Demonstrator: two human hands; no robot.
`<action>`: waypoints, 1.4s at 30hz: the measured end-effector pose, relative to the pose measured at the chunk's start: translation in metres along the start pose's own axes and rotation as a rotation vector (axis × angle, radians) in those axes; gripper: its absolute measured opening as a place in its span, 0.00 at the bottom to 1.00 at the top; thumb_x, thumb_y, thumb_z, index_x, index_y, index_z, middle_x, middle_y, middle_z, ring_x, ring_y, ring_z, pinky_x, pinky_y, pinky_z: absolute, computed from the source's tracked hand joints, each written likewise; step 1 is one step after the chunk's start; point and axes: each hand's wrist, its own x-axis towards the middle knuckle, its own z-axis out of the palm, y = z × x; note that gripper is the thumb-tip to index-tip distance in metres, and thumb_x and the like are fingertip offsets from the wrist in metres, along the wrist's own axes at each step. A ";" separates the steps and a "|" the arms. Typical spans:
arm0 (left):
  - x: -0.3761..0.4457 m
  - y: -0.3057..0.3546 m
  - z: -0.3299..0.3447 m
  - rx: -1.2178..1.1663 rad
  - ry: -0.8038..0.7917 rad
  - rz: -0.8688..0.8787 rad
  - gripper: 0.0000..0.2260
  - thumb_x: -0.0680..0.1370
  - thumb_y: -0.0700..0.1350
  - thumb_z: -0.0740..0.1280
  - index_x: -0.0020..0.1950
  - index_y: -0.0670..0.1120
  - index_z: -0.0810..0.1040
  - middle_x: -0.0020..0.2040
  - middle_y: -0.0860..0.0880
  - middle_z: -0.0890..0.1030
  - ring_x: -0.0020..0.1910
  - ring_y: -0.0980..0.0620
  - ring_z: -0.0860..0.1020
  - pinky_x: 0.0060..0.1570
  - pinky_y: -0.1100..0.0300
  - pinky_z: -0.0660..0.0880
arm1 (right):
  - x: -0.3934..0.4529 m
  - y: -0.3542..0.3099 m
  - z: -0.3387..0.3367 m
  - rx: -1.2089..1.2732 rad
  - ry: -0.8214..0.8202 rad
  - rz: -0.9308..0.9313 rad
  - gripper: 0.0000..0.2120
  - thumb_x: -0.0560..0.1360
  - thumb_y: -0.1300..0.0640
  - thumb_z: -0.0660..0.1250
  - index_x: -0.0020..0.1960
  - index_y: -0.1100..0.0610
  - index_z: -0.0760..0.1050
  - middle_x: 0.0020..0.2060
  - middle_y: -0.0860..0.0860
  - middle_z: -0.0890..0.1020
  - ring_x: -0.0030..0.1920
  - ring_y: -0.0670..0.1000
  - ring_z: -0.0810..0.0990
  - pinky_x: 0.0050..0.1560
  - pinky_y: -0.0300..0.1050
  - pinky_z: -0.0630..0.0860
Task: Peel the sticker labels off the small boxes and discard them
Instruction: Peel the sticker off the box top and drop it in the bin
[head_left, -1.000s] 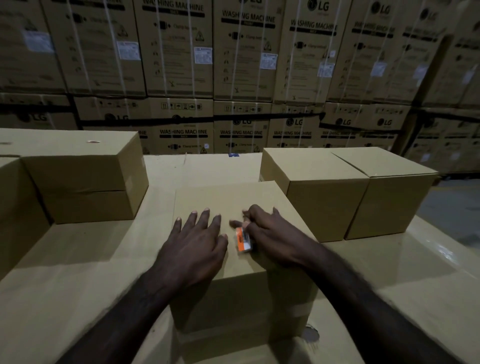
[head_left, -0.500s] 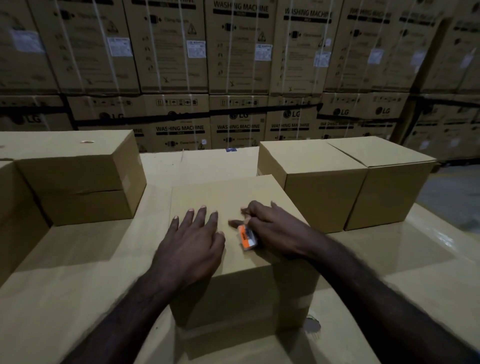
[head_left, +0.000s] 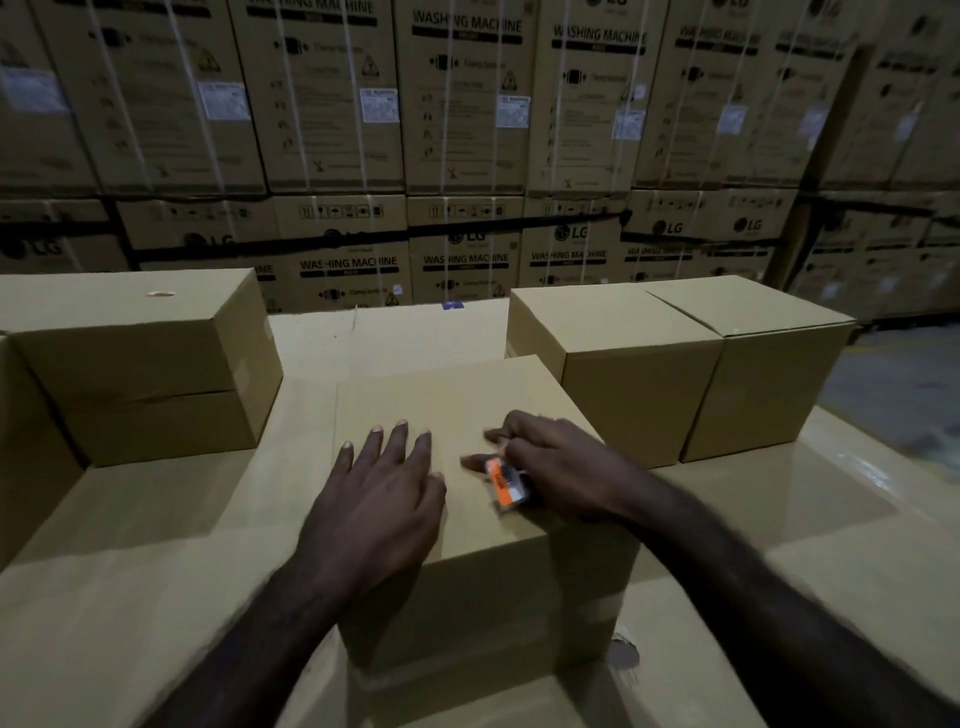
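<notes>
Warehouse bkgd: wall of stacked cartons (head_left: 467, 104) printed "LG" and "WASHING MACHINE", white strapping and small white labels on them, label text too small to read. We are working on a broad cardboard surface (head_left: 130, 597).

Fingers first: right hand (head_left: 561, 467) has thumb and fingers curled round a small orange-and-white sticker label (head_left: 506, 486), index finger stretched fwd over the box top. Dark print on the label is blurred, we cannot read it. The label stands tilted, and we cannot tell whether any of it touches the box top. Left hand (head_left: 379, 499) lies flat, fingers straight and spread, pressing on top of the center box (head_left: 441, 395), just left of the label.

Outward: center box is plain brown, no print seen. Two plain boxes (head_left: 675, 374) sit side by side behind-right, touching each other. Bigger box (head_left: 140, 364) behind-left, w/ a small pale mark (head_left: 161, 294) on its top. Small blue tag (head_left: 451, 305) at the far edge of the surface.
</notes>
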 end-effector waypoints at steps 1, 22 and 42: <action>0.000 0.000 0.000 0.000 0.005 0.004 0.26 0.83 0.56 0.45 0.79 0.51 0.45 0.80 0.49 0.44 0.78 0.49 0.43 0.75 0.50 0.42 | -0.001 0.002 -0.004 0.036 0.028 0.017 0.09 0.83 0.52 0.54 0.53 0.52 0.72 0.60 0.55 0.77 0.58 0.54 0.76 0.61 0.58 0.73; -0.001 -0.002 0.002 0.002 0.019 0.028 0.26 0.82 0.56 0.45 0.79 0.49 0.47 0.80 0.45 0.46 0.78 0.46 0.45 0.76 0.45 0.45 | 0.017 -0.007 0.019 0.076 0.069 -0.003 0.10 0.81 0.47 0.56 0.54 0.52 0.70 0.58 0.54 0.79 0.57 0.50 0.79 0.57 0.53 0.77; -0.008 0.212 0.021 -0.231 0.117 0.519 0.25 0.81 0.58 0.53 0.78 0.52 0.57 0.78 0.52 0.58 0.76 0.50 0.56 0.74 0.51 0.54 | -0.210 0.153 -0.079 0.254 1.044 0.200 0.06 0.69 0.54 0.71 0.38 0.56 0.80 0.30 0.52 0.82 0.32 0.54 0.80 0.41 0.58 0.79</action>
